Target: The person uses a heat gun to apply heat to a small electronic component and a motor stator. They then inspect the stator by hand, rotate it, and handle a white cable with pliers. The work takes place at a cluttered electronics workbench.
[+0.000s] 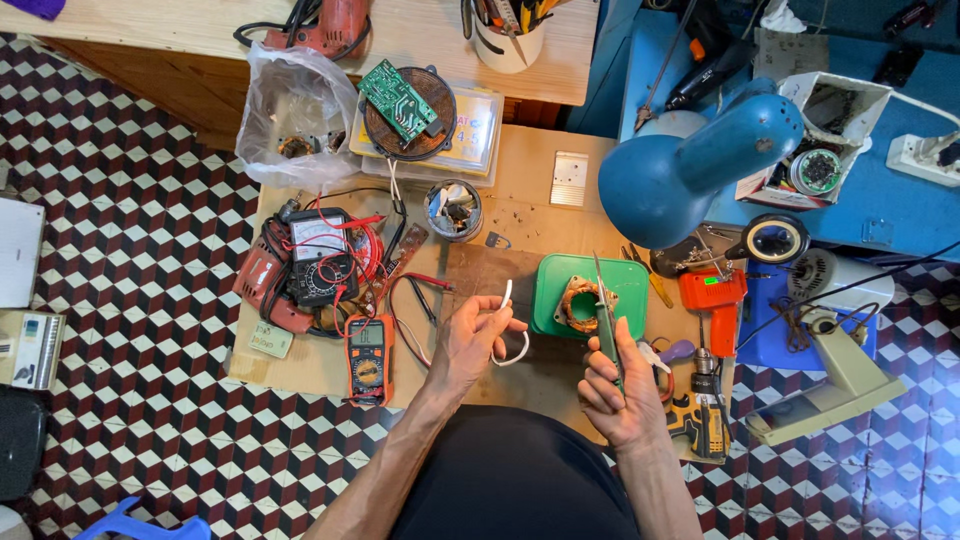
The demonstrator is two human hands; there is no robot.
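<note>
A short length of white wire (508,325) is held in the left hand (468,345), pinched between thumb and fingertips so that one end stands up above the fingers while the rest curls down and round in a loose loop just to the right of the palm. The hand is partly closed — the fingers are curled about the wire, not clenched. The wire is judged to be light and springy: it keeps its own curve, so it can be expected to flex rather than kink, and the smooth insulation may slip if gripped too lightly; a hold close to the free end would give the firmest control of the tip. In the right hand (618,392) a slim pair of tweezers (603,310) is gripped, the fingers wrapped closed round the lower part and the points reaching up and away from the knuckles. These are judged stiff and thin, best held low as they are now. Just beyond the tweezer points lies a green box (632,285) with a copper coil (582,303) set on it — near both hands, touching neither. Left of the left hand, an orange multimeter (367,358) lies on the cardboard-covered bench (520,170), well apart from the wire.
</note>
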